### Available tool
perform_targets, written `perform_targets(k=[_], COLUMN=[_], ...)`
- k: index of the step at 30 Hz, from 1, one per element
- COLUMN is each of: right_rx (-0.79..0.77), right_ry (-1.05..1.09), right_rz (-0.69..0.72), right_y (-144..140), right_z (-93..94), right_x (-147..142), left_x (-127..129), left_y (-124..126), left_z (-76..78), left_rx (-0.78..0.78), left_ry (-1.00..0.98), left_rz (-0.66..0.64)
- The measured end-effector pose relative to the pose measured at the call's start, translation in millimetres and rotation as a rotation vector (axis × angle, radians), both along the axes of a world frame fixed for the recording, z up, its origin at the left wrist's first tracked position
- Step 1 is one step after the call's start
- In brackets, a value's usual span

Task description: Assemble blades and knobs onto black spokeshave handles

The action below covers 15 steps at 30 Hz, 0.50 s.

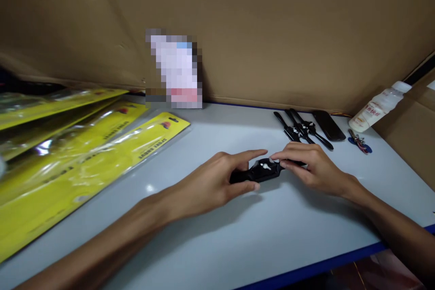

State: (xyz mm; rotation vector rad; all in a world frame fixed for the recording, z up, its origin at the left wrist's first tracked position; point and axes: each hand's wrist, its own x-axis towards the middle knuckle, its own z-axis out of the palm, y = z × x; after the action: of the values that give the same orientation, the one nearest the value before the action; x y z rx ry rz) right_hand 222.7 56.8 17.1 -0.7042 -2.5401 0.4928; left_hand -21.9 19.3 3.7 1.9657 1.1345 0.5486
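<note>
A: Both sets of fingers were on it! The left hand (pixel 217 181) had thumb and forefinger curled partway round one end of the black tool (pixel 260 171); the right hand (pixel 311 165) pinched the other end lightly.

B: Neither fist fully closed, then?

A: No, loose precision holds. The tool lay low on the white surface (pixel 238 235), mid-table between the two hands, a small silver screw showing on top.

B: How would it handle?

A: Looked rigid and hard, probably light, smooth enough to slip. I'd judge the two narrow ends the safest places to take it, clear of the middle fitting.

B: And further out?

A: More black tools (pixel 302 130) lay well behind, beside a dark flat case (pixel 328 125), keys (pixel 359 141) and a white bottle (pixel 377 106). Yellow packaging cards (pixel 78 163) piled at the left; cardboard (pixel 272 31) walled the back.
</note>
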Motion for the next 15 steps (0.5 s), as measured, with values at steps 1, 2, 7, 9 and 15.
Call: perform_targets(k=[1,2,7,9,15], right_rx=[0.006,0.012,0.199,0.309,0.37], right_ry=[0.008,0.012,0.077,0.086,-0.09], right_rz=[-0.009,-0.017,-0.099,-0.054,0.141], right_y=[0.1,0.0,-3.5,-5.8,-10.1], right_z=[-0.1,-0.2,-2.9,-3.3,0.5], right_x=[-0.3,-0.8,-3.8,-4.2,-3.3], left_x=[-0.3,-0.6,0.0,0.9,3.9], left_y=[0.2,0.5,2.2,2.3,1.6], left_z=[1.0,1.7,0.2,-1.2,-3.3], left_rx=[-0.004,-0.005,0.011,0.017,-0.003], left_ry=[-0.012,-0.03,-0.111,-0.106,-0.086], left_rz=[-0.009,-0.021,-0.062,-0.069,-0.109])
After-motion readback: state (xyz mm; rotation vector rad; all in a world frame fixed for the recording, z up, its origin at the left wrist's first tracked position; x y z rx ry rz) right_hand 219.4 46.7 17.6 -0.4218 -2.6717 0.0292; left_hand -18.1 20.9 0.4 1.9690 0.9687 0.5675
